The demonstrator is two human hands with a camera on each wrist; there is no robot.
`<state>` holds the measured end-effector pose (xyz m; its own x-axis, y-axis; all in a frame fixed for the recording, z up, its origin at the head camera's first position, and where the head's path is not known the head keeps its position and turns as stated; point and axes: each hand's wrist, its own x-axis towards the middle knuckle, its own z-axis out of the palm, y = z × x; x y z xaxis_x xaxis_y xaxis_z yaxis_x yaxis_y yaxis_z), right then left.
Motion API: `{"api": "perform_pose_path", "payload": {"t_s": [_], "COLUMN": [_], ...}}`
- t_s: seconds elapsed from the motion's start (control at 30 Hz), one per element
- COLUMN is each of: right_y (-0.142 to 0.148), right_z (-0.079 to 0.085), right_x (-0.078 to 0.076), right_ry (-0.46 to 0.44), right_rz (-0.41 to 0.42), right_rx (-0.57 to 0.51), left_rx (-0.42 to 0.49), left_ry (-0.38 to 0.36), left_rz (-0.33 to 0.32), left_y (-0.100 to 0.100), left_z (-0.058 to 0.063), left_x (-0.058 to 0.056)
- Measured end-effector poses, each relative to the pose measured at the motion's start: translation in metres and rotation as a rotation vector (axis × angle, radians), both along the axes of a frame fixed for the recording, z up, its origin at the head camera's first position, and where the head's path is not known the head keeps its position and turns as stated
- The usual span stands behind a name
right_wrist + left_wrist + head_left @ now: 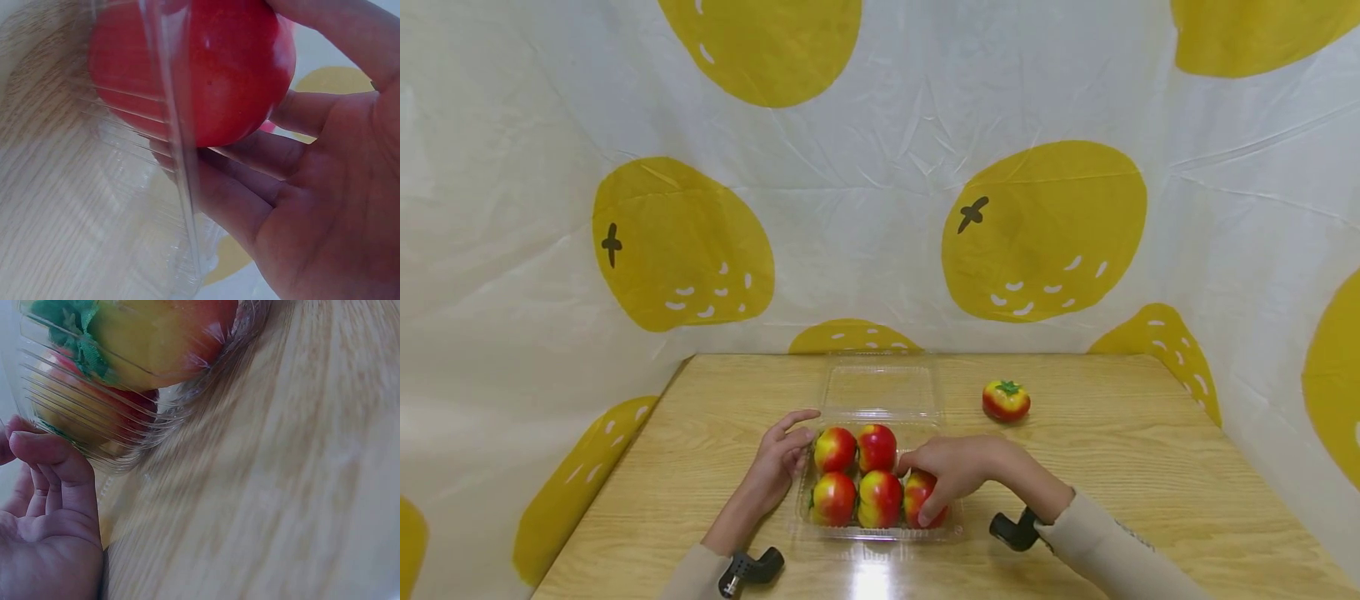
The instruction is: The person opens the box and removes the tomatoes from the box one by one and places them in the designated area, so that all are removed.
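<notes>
A clear plastic clamshell box (pixel 880 533) lies open on the table, holding several red-and-yellow artificial persimmons with green leafy tops. My right hand (pixel 958 467) grips the persimmon (pixel 917 493) in the front right of the box, thumb on the near side and fingers over the far side. In the right wrist view that red persimmon (pixel 231 75) shows between thumb and fingers, partly behind the clear wall. At the box's left edge is my left hand (pixel 775 462), fingertips right at the rim. Beside them, the left wrist view shows a persimmon (pixel 150 337) through the ribbed wall.
One more persimmon (pixel 1006 402) sits on the wooden table (pixel 1112 433), right of the box and farther back. The raised clear lid (pixel 880 390) extends behind the box. A white cloth (pixel 865 250) with large yellow fruit prints hangs around the table.
</notes>
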<state>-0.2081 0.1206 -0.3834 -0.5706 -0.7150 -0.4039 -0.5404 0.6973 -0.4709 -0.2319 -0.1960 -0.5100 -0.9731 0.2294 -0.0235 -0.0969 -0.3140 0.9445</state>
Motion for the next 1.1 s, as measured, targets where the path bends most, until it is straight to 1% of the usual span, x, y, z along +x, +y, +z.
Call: {"api": "perform_pose_path", "payload": {"t_s": [0.27, 0.53, 0.7, 0.93, 1.1], "right_y": [0.004, 0.01, 0.014, 0.022, 0.026], "right_z": [0.007, 0.017, 0.022, 0.031, 0.039], "right_x": [-0.002, 0.0, 0.001, 0.003, 0.005], "right_ry": [-0.016, 0.036, 0.048, 0.086, 0.084], "right_rz": [-0.014, 0.012, 0.005, 0.016, -0.004], "right_rx": [-0.015, -0.044, -0.065, -0.132, -0.159], "left_rx": [-0.014, -0.011, -0.006, -0.002, -0.006], "left_ry": [0.018, 0.017, 0.008, 0.005, 0.007], "left_rz": [-0.006, -0.003, -0.003, -0.008, -0.012], "left_y": [-0.001, 0.0, -0.001, -0.001, -0.002], "left_z": [0.001, 0.001, 0.0, 0.001, 0.001], "left_x": [-0.002, -0.001, 0.0, 0.001, 0.001]}}
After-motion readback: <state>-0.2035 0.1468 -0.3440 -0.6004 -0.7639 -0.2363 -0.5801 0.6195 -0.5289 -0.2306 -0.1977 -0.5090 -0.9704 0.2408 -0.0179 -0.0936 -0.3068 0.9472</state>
